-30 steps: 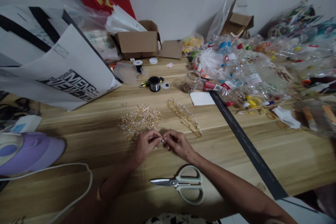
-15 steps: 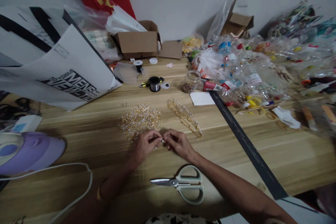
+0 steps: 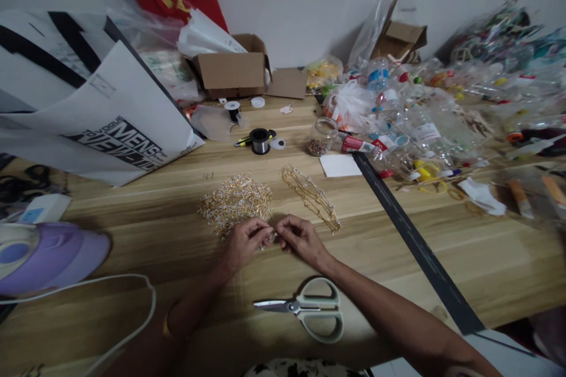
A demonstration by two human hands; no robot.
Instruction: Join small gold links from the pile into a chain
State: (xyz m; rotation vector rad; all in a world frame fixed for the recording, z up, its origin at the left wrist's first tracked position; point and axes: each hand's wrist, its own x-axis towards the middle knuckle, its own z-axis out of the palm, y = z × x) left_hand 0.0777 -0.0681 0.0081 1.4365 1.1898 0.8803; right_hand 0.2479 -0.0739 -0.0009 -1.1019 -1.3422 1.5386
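Observation:
My left hand (image 3: 248, 240) and my right hand (image 3: 301, 240) meet fingertip to fingertip over the wooden table. Both are closed in a pinch on a small shiny beaded chain (image 3: 261, 248), mostly hidden by the fingers. Just beyond my left hand lies a tangled heap of gold and silver beaded chains (image 3: 236, 203). A few strands of gold and silver chain (image 3: 312, 199) stretch out past my right hand. Nearer to me, scissors (image 3: 305, 308) with pale handles rest with their blades pointing left.
Behind the heap stand a wire spool (image 3: 260, 141) and a jar of beads (image 3: 322, 138). Plastic bottles (image 3: 427, 129) crowd the right side. At left are a white paper bag (image 3: 119, 123) and a purple device (image 3: 66, 253) with a white cord. A cardboard box (image 3: 232, 73) sits at the back.
Both hands keep their pinch, with only slight shifts of the fingers; the right hand's fingertips have risen a little. Everything on the table lies as before.

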